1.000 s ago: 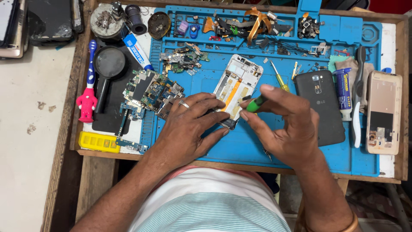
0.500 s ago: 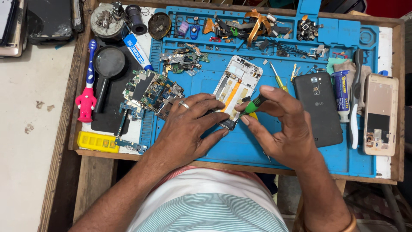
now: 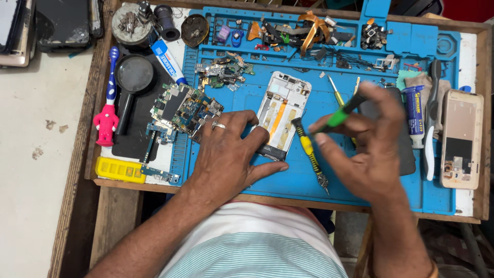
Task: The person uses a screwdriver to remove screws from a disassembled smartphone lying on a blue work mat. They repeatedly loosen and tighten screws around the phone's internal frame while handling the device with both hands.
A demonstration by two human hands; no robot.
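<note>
I see my left hand [image 3: 231, 154] lying flat on the blue mat [image 3: 257, 185], its fingers spread a little and pressed on the lower end of the opened phone frame [image 3: 283, 110], pinning it down. The frame lies face up in the middle of the mat, tilted slightly, with an orange strip running along its inside. My right hand [image 3: 368, 149] hovers just right of the frame, thumb and fingers pinched together on a green-handled tool [image 3: 342, 114]; its tip is blurred, so I cannot tell if it touches the frame. A yellow-and-black screwdriver [image 3: 309, 152] lies on the mat between my two hands, near the frame's right edge. Left of my left hand sits a pile of circuit boards [image 3: 180, 108], and beyond that a magnifying glass [image 3: 133, 77] and a pink toothbrush [image 3: 106, 116].
</note>
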